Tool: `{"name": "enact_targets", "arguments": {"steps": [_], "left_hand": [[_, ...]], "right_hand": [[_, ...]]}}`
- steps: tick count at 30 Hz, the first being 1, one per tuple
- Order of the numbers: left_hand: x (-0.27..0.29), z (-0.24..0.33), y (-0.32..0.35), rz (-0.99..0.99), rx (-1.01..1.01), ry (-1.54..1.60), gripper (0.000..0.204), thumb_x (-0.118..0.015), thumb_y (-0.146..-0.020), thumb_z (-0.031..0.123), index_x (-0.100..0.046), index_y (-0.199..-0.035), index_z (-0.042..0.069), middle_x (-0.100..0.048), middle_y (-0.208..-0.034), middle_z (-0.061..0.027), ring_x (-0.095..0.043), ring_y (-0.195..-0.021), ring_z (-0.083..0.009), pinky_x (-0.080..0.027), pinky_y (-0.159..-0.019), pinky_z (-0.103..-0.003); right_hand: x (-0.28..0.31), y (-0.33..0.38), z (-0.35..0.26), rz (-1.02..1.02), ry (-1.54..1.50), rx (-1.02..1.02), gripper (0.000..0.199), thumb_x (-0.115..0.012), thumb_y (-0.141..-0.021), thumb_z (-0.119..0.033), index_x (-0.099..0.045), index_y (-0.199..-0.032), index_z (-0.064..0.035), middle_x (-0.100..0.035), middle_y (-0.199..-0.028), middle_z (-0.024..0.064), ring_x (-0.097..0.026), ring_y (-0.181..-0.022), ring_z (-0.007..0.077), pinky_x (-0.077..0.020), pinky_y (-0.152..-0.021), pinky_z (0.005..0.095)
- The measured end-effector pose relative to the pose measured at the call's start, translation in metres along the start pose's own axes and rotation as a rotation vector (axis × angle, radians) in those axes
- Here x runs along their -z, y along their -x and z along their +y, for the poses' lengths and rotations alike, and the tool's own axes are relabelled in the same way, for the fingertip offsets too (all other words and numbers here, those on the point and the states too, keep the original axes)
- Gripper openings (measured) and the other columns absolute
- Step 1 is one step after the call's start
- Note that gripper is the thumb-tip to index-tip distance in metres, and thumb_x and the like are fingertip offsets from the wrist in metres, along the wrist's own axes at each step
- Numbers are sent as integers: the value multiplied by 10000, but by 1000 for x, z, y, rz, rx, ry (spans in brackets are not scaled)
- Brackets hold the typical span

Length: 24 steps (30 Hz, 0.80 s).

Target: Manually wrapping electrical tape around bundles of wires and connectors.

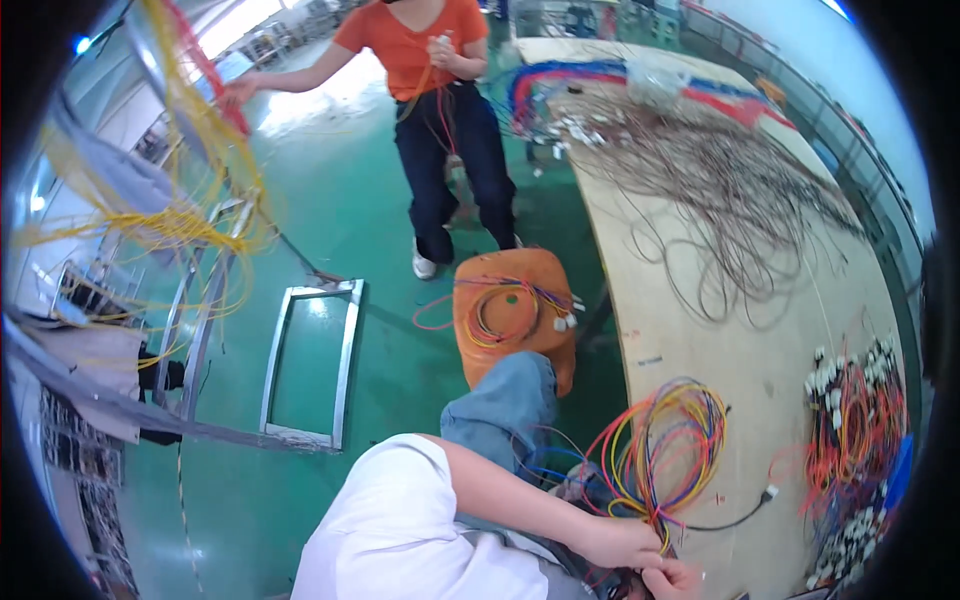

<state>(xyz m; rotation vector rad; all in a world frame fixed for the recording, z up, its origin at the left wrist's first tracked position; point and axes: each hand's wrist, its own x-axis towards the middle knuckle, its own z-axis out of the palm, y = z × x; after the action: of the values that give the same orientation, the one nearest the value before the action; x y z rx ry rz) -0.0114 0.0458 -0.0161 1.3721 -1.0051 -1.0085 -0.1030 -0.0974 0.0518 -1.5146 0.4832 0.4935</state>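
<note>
A coiled wire harness (712, 460) of red, yellow, blue and purple wires stands at the near edge of the wooden table. My left hand (622, 543) grips its gathered lower end, fingers closed round the wires. Right beside it, my right hand (676, 579) is pinched at the same bundle, partly cut off by the lower edge of the view. One dark lead runs from the bundle across the table to a white connector (769, 493). Just which wires each hand holds is hidden by the fingers.
Brown wires (720, 180) lie spread over the far table (650, 300); bundled harnesses with white connectors (850, 430) lie at right. An orange stool (515, 365) carries another coil (500, 318). A co-worker (420, 60) stands beyond it. Yellow wires (170, 228) hang by a metal frame (350, 370) at left.
</note>
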Motion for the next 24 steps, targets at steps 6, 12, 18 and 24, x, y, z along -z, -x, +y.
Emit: {"name": "enact_targets", "arguments": {"steps": [6,12,18,24], "left_hand": [[-13,3,-4,-147,404,933,274,-519,-817,228,-418,-582,131,-358,-504,53,-298,-371,-49,-207,-333,-221],[15,14,-1,30,211,390,306,-484,-859,226,-508,-633,21,-448,-510,-60,-413,-435,-126,-320,-413,-314],[56,50,2,-90,-195,-810,116,-550,-698,111,-621,-678,21,-586,-657,-203,-593,-637,-363,-485,-569,-425],[82,72,24,-44,-244,-1513,76,-550,-687,152,-536,-662,81,-488,-624,-37,-573,-585,-174,-477,-490,-309]], "right_hand": [[17,12,2,-64,-140,-197,175,-534,-868,-96,-607,-945,43,-565,-702,14,-493,-585,89,-398,-541,213],[75,60,44,313,116,-168,246,-511,-865,-223,-603,-778,-13,-497,-617,5,-388,-521,75,-313,-456,249],[6,18,71,805,289,571,171,-574,-803,-13,-552,-971,9,-561,-934,71,-533,-829,130,-437,-713,245],[-23,7,62,792,208,704,292,-605,-771,38,-517,-1044,-21,-578,-876,67,-546,-773,121,-439,-728,253]]}}
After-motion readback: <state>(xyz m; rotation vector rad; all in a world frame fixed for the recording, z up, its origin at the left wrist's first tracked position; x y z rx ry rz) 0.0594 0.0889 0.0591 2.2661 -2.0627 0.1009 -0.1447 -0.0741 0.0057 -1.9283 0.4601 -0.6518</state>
